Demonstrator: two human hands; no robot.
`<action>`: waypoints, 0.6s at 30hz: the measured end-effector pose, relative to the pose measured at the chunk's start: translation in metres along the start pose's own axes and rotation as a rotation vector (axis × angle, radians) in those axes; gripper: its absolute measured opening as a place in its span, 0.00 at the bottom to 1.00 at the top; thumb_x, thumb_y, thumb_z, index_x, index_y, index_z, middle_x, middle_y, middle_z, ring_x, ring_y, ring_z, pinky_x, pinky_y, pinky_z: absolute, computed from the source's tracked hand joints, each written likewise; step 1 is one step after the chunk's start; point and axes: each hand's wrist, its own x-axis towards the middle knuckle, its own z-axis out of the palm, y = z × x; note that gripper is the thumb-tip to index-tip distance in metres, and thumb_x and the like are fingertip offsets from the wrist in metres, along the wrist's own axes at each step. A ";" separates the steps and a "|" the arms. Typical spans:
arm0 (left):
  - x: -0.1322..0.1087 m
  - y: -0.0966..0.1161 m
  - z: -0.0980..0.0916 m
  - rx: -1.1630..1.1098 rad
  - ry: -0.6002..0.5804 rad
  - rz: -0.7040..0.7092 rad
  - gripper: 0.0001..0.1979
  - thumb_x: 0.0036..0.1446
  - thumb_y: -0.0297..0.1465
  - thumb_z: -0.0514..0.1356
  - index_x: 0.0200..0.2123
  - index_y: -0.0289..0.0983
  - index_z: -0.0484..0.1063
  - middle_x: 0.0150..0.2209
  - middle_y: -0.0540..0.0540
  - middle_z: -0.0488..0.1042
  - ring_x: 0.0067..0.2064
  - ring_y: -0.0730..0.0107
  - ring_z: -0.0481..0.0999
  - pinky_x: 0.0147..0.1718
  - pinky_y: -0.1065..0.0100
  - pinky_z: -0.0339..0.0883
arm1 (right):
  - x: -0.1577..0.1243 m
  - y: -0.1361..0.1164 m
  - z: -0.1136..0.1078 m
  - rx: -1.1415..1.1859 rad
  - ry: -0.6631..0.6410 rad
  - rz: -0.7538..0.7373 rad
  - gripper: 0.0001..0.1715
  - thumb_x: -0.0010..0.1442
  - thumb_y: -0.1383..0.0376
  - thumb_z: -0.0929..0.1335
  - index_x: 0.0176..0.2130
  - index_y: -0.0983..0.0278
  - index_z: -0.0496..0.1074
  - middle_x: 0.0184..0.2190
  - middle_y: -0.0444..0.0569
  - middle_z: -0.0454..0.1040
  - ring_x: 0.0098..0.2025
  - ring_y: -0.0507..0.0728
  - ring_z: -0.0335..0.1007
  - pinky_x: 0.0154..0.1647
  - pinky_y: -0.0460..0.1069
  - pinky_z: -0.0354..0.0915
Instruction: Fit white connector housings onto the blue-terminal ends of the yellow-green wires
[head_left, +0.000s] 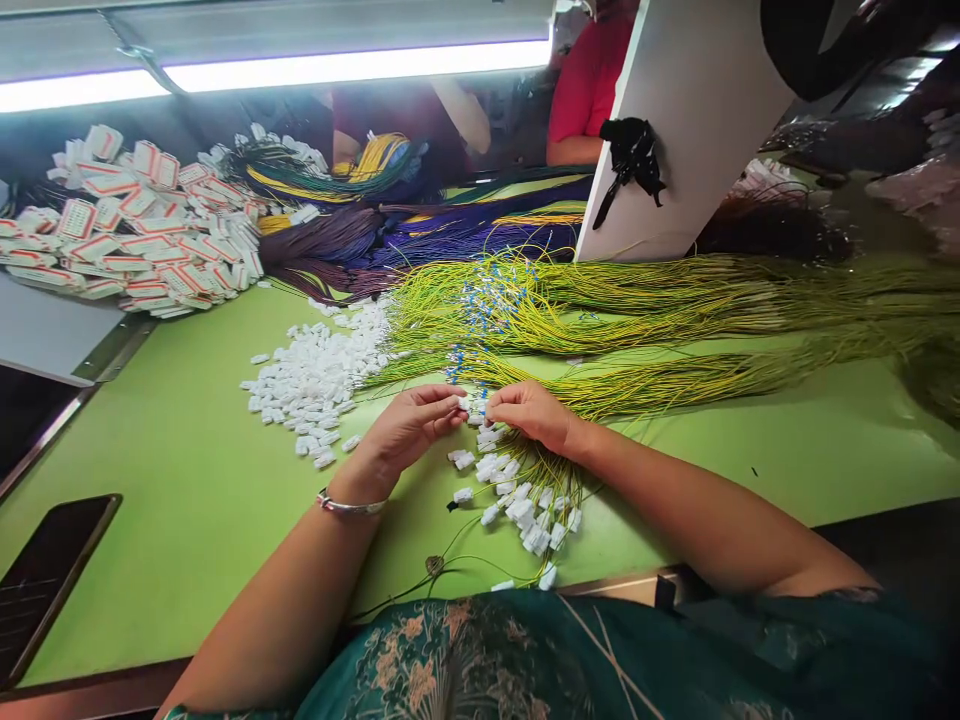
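Note:
My left hand (pixel 411 432) pinches a small white connector (pixel 464 404) between thumb and fingertips. Close beside it on the right, my right hand (pixel 529 412) is closed, its fingertips on a thin wire end near the connector. Just beyond both hands lie bundles of yellow-green wires (pixel 660 385) with blue and silver tips (pixel 491 298). A heap of loose white connectors (pixel 319 370) sits left of the wires. Below my hands, several white connectors on wires (pixel 529 510) are spread toward the table's front edge.
A dark phone (pixel 52 575) lies at the left on the green table (pixel 187 500). White labelled parts (pixel 150 235) are piled at the back left, beside purple and blue wires (pixel 450 235). A white panel (pixel 682 130) stands behind. People sit across.

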 end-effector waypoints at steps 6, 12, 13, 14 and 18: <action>0.001 -0.002 -0.002 -0.024 -0.001 0.016 0.14 0.38 0.25 0.72 0.32 0.31 0.78 0.31 0.45 0.78 0.32 0.73 0.78 0.36 0.76 0.72 | -0.001 0.000 0.000 0.010 0.027 0.018 0.10 0.44 0.64 0.67 0.22 0.70 0.73 0.15 0.41 0.64 0.18 0.45 0.49 0.20 0.44 0.46; -0.003 -0.001 0.004 0.128 0.027 0.025 0.15 0.41 0.28 0.70 0.36 0.31 0.78 0.28 0.43 0.78 0.30 0.71 0.77 0.33 0.73 0.73 | 0.004 0.010 0.000 -0.042 0.007 -0.083 0.09 0.45 0.65 0.66 0.20 0.69 0.70 0.16 0.40 0.62 0.22 0.46 0.53 0.24 0.44 0.51; -0.004 -0.001 0.006 0.134 0.034 0.030 0.15 0.41 0.28 0.70 0.35 0.31 0.78 0.28 0.43 0.78 0.29 0.71 0.77 0.32 0.72 0.73 | 0.004 0.012 0.000 -0.086 -0.018 -0.102 0.09 0.45 0.65 0.66 0.20 0.69 0.70 0.16 0.40 0.62 0.22 0.46 0.53 0.25 0.44 0.51; -0.004 -0.001 0.008 0.136 0.038 0.033 0.15 0.41 0.28 0.70 0.35 0.31 0.79 0.27 0.44 0.78 0.28 0.72 0.76 0.31 0.73 0.72 | 0.005 0.013 0.000 -0.126 -0.040 -0.114 0.09 0.45 0.65 0.66 0.19 0.69 0.70 0.16 0.40 0.61 0.22 0.46 0.53 0.25 0.44 0.51; -0.004 -0.001 0.009 0.132 0.033 0.041 0.17 0.40 0.28 0.70 0.37 0.33 0.78 0.26 0.46 0.76 0.27 0.73 0.75 0.27 0.75 0.69 | 0.004 0.013 -0.001 -0.151 -0.048 -0.116 0.09 0.46 0.65 0.65 0.20 0.69 0.70 0.17 0.40 0.63 0.23 0.47 0.55 0.27 0.44 0.53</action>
